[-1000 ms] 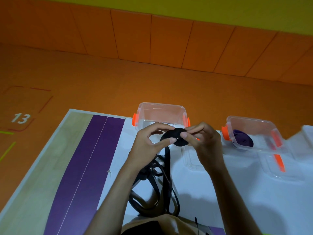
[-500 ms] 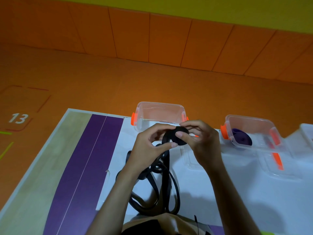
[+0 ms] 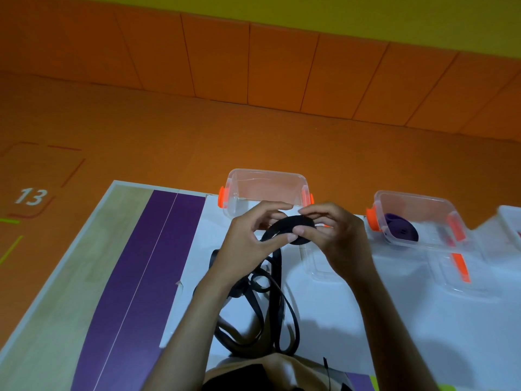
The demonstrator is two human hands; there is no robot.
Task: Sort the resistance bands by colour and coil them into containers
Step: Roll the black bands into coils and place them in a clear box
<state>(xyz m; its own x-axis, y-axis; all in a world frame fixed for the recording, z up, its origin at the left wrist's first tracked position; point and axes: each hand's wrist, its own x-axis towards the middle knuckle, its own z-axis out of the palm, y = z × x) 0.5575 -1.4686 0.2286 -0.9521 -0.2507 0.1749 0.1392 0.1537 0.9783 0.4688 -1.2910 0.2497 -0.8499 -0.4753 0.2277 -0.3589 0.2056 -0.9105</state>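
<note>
Pinching black coil [image 3: 290, 222] between thumb and fingertips of right hand [image 3: 337, 239], just in front of empty clear box [image 3: 265, 190]. Gripping loose tail [image 3: 279, 280] at coil's left edge with left hand [image 3: 246, 245]. Clamp core hard, lay each wrap flat, no twist. Mind the slack, looped and crossed, nearer the body than the box: likely snags if yanked, so shake out first. Then drop coil in the box. Ignore purple coil [image 3: 401, 231] in tub [image 3: 423, 200] right of the box.

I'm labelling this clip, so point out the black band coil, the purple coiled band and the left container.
black band coil [image 3: 298, 222]: head view, roll's top face
purple coiled band [image 3: 401, 230]: head view, coil's middle
left container [image 3: 265, 187]: head view, far wall
</note>
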